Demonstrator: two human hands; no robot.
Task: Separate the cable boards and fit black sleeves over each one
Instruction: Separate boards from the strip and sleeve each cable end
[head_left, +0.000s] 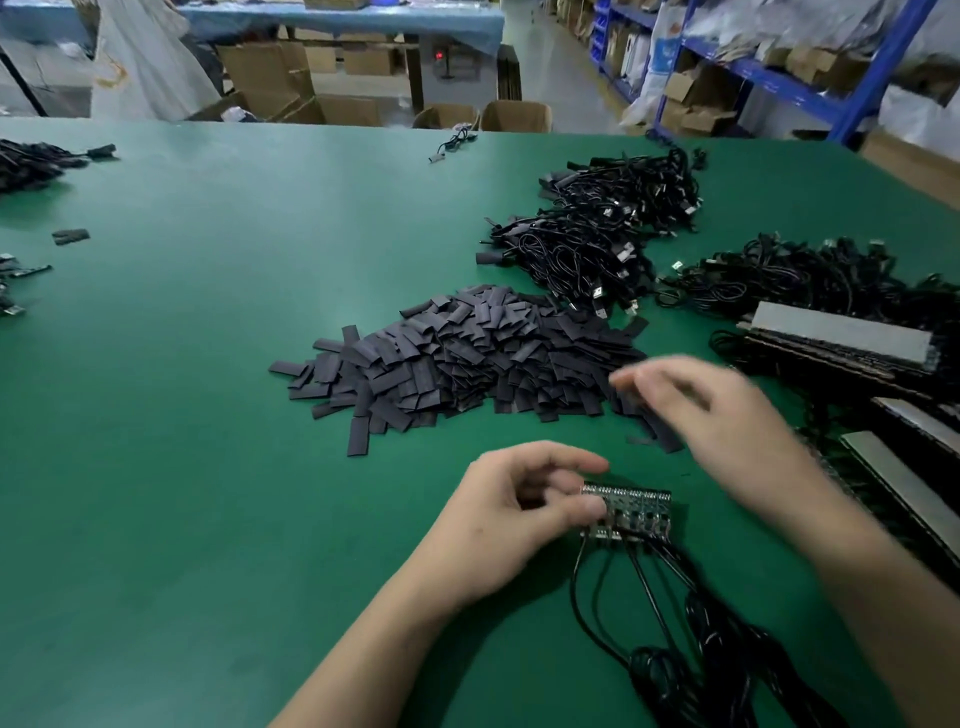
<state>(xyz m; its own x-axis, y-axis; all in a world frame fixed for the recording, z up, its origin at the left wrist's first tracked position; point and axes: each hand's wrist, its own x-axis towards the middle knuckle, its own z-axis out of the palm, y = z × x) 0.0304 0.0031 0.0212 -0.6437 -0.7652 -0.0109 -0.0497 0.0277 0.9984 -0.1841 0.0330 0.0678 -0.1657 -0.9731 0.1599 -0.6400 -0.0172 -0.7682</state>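
Note:
A strip of joined small cable boards (631, 512) lies near the front of the green table, with black cables (691, 639) trailing toward me. My left hand (514, 514) pinches the strip's left end between thumb and fingers. My right hand (711, 415) is blurred, hovering at the near right edge of a big heap of flat black sleeves (462, 358). Its fingers are bent over a few loose sleeves (662, 431), and whether it holds one I cannot tell.
Two tangles of black cables with plugs (597, 234) (810, 275) lie behind the sleeve heap. Stacked panels of boards (841, 338) sit at the right edge. A few stray sleeves (70, 236) and cables (31, 161) lie at the far left. Cardboard boxes and blue shelving stand beyond the table.

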